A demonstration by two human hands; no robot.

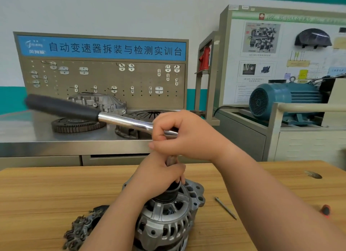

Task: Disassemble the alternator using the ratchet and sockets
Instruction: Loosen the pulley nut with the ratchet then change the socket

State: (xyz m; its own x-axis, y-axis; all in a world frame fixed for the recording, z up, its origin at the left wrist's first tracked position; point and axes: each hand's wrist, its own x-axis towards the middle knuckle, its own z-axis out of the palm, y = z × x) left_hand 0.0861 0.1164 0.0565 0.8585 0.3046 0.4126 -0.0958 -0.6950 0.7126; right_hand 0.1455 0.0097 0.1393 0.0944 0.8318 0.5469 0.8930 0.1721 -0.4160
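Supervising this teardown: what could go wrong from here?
The grey ribbed alternator stands unclamped on the wooden table; it may twist under force. The right hand grips the chrome ratchet at its head, the left hand the shaft above the black socket, so the tall stack could tilt and slip. The thin loose bolt by the right forearm might get swept off.

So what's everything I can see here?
alternator: one, silver-grey, wooden table, front centre.
ratchet: one, chrome with black handle, above the alternator.
socket: one, black, on the alternator's top.
dark metal part: one, rusty black, left of the alternator.
thin rod: one, grey, right of the alternator.
toothed ring: one, dark, steel bench behind.
electric motor: one, teal, right rear.
left hand: one, gripping the extension bar above the socket.
right hand: one, gripping the ratchet head.
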